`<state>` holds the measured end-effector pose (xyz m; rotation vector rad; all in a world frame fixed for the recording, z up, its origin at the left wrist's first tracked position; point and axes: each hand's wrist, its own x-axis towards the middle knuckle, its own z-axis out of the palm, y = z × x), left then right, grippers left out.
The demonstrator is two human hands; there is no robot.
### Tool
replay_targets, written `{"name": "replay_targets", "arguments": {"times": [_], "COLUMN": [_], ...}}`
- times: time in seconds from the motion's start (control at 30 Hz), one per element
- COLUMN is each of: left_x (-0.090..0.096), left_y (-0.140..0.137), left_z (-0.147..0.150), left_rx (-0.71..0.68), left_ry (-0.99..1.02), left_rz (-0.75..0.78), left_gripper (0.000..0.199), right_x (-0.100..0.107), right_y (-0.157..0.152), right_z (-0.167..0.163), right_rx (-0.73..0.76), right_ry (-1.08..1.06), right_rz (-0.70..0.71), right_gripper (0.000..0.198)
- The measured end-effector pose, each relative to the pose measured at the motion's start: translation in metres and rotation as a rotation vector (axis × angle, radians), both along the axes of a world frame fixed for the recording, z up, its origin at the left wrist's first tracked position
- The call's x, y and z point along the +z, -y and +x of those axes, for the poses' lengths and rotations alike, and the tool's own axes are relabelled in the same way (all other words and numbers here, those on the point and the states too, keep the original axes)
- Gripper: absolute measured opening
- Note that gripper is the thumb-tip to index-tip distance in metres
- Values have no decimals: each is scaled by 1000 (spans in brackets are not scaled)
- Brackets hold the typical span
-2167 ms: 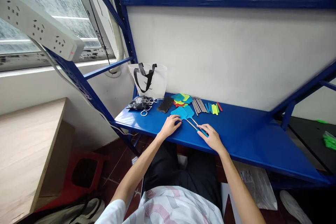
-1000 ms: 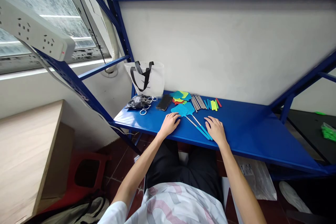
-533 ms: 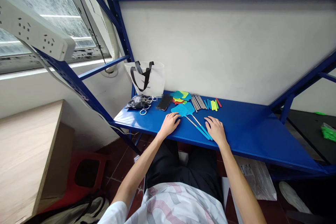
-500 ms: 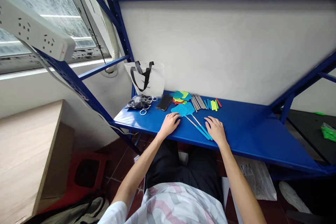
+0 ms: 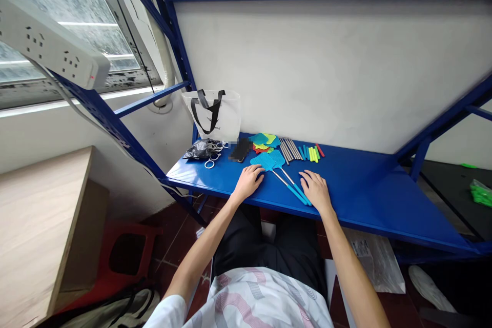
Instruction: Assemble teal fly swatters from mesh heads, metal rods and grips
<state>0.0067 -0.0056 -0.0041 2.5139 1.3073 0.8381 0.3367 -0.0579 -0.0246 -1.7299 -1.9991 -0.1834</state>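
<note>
My left hand [image 5: 249, 182] rests flat on the blue table [image 5: 365, 189], its fingertips close to the head of a blue fly swatter [image 5: 263, 161]. On the other side, my right hand [image 5: 315, 189] lies palm down with fingers apart, beside the blue handles of two fly swatters [image 5: 298, 195]. These two have metal rods and overlapping mesh heads. Behind them is a pile of loose swatter heads [image 5: 265, 139] in blue, yellow-green and red. A row of metal rods [image 5: 290, 150] lies to its right, followed by short blue, yellow and red handles [image 5: 313, 154]. Neither hand holds anything.
A white tote bag [image 5: 226, 115] with black straps stands at the back left. In front of it are a black plastic bag [image 5: 202, 148], white rings [image 5: 209, 163] and a dark phone-like object [image 5: 240, 149]. Blue frame posts border the table; a power strip [image 5: 57, 46] hangs upper left.
</note>
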Motion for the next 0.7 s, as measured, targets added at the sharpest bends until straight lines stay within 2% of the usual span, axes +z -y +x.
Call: {"name": "replay_targets", "arguments": {"times": [0.27, 0.43, 0.53, 0.7], "left_x": [1, -1, -2, -3], "left_y": [1, 0, -1, -2], "left_z": [0, 0, 1, 1], "left_rx": [0, 2, 3, 2], "left_ry": [2, 0, 5, 14], "left_rz": [4, 1, 3, 0], "left_gripper": [34, 33, 33, 32], "right_x": [0, 11, 21, 23], "right_y": [0, 3, 7, 13], "right_z": [0, -4, -18, -51], "right_rx": [13, 45, 117, 150], "right_ry": [-17, -144, -264, -135], "right_rz": [16, -6, -27, -47], "right_gripper": [49, 47, 45, 32]}}
